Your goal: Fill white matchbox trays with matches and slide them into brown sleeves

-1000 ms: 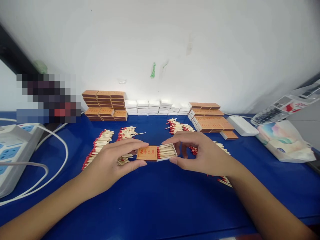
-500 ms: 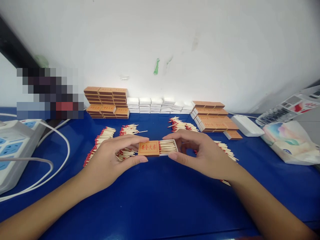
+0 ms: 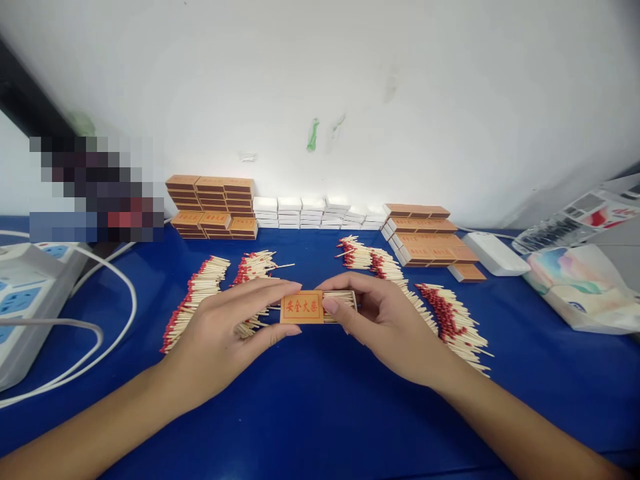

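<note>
Between my hands is an orange matchbox [image 3: 302,307] with red lettering. Its white tray, packed with matches [image 3: 338,298], sticks out of the sleeve to the right. My left hand [image 3: 237,320] grips the sleeve, fingers on its far edge and thumb on its near edge. My right hand [image 3: 385,320] holds the tray, its thumb lying over the matches close to the sleeve's mouth. Loose red-tipped matches lie in heaps behind and beside both hands, with one heap [image 3: 197,293] on the left and another [image 3: 455,320] on the right.
Along the wall stand stacked orange matchboxes [image 3: 213,193], white trays [image 3: 303,212] and more orange boxes [image 3: 425,243]. A white power strip [image 3: 30,300] with cables sits at the left of the blue table [image 3: 280,413]. To the right are a white block [image 3: 495,253] and a tissue pack [image 3: 575,287].
My right thumb has moved left onto the matches beside the sleeve. Less of the tray shows outside the sleeve, and my right hand has come nearer to my left.
</note>
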Tool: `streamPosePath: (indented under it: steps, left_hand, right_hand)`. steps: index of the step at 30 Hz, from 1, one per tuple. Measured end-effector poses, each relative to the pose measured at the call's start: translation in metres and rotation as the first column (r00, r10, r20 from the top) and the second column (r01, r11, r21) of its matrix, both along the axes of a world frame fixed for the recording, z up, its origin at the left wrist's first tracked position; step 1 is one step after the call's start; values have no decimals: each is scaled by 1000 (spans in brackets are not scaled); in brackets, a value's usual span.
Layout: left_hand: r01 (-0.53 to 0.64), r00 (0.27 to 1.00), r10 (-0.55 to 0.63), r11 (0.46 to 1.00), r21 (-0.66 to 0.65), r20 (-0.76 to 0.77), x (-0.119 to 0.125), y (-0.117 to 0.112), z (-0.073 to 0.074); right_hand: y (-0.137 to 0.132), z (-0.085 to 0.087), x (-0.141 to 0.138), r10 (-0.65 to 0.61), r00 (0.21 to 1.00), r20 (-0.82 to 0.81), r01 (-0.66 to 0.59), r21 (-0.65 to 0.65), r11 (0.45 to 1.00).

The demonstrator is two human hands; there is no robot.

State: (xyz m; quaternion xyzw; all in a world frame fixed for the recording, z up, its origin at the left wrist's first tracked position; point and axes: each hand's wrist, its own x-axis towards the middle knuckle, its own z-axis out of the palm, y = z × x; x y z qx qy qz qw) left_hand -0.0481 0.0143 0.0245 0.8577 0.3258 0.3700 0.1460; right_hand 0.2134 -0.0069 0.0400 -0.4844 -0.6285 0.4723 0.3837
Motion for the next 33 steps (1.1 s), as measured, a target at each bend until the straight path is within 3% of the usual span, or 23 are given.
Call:
streamPosePath:
  steps: [5,9,15,23,29,33]
  left_hand:
    - [-45,998,43,998,44,42,4,-6,-5]
    - [-56,996,50,996,71,76,9,-10,-5]
    - [18,993,-29,995,97,117,14,-13,-5]
    - [40,989,-51,996,81,140,14,-15,-4]
    - [-4,988,-4,999,51,152,13,-14,-3]
    - [-14,986,7,999,43,165,14,-14,-3]
  right_hand:
    - [-9,-7,-7,14,999,-41,-15,-34,999]
    - [-21,-12,-12,-29,999,-44,30,19,999]
    - [-34,-9,-18,133,989,-57,-135,-42,990]
    - [-34,-8,-18,170,981,-92,-176,-64,982]
    - [-24,-25,-17,126,950,-286,-158,-91,983]
    - [-21,-32,-21,103,962,-254,-136,-117,984]
